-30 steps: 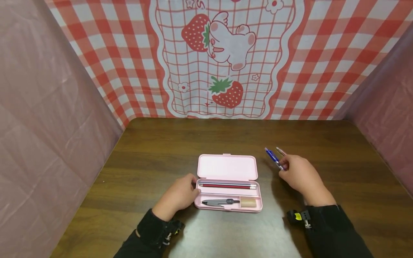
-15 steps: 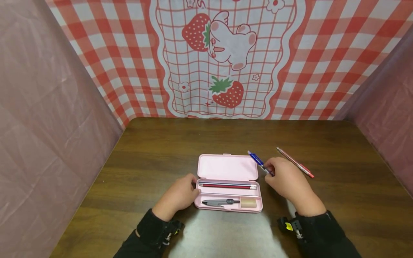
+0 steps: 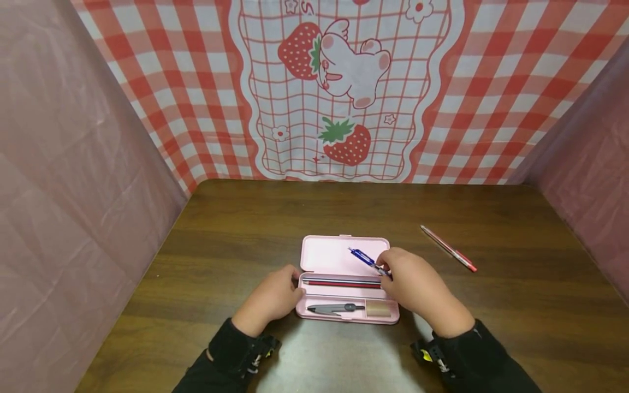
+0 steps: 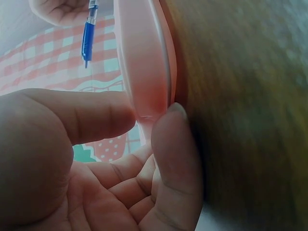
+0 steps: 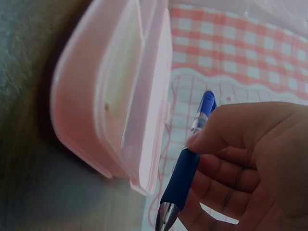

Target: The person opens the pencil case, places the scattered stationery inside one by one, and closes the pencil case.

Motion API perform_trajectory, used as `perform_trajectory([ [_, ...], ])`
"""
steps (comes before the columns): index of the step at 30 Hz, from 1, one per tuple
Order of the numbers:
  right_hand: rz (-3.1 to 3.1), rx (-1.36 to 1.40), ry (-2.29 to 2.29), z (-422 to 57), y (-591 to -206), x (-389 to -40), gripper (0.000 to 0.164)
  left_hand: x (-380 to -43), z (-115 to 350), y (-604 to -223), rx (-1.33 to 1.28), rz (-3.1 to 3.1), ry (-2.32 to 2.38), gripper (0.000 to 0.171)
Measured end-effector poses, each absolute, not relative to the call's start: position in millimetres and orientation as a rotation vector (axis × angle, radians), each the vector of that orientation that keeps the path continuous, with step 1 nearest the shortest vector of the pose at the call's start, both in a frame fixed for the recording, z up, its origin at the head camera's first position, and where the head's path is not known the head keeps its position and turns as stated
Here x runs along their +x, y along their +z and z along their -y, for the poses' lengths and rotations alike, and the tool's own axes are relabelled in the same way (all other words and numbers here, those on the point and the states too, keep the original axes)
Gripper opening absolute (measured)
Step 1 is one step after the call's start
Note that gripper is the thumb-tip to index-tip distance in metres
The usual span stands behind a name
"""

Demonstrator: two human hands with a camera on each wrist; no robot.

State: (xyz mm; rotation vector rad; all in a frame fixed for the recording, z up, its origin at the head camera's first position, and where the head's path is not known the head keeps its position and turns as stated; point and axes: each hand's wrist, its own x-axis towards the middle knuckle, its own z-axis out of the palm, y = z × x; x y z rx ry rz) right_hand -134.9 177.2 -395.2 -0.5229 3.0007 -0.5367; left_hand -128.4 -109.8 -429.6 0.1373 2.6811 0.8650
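Dark wood table [image 3: 245, 229], red-check strawberry cloth [image 3: 491, 82] behind, pink sheets [image 3: 73, 164] at sides

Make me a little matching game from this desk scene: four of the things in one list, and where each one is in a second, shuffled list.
Things:
1. blue pen
2. red pen
3. compass
4. pencils

Places:
A. lying on the bare table, right of the case
B. in the near compartment of the pink case, beside a tan eraser
C. pinched in the right hand, above the open lid
D. in the far, long compartment of the case

Pairs: 1-C, 2-A, 3-B, 4-D
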Motion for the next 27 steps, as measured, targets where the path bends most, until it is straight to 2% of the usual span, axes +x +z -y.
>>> perform_trajectory([
  [8, -2.974, -0.767, -0.388, -159.7, -403.4, -136.2, 0.015, -127.3, 109.8, -429.2, 0.155, -2.705, 0.847, 0.025],
  [19, -2.864, -0.890, -0.264, -142.5, -406.3, -140.9, 0.009, -128.2, 109.1, -427.6, 0.114, -2.671, 0.857, 0.028],
  [27, -2.839, -0.963, -0.176, -133.4, -410.7, -145.6, 0.011, -128.9, 109.3, -428.6, 0.123, -2.668, 0.860, 0.028],
])
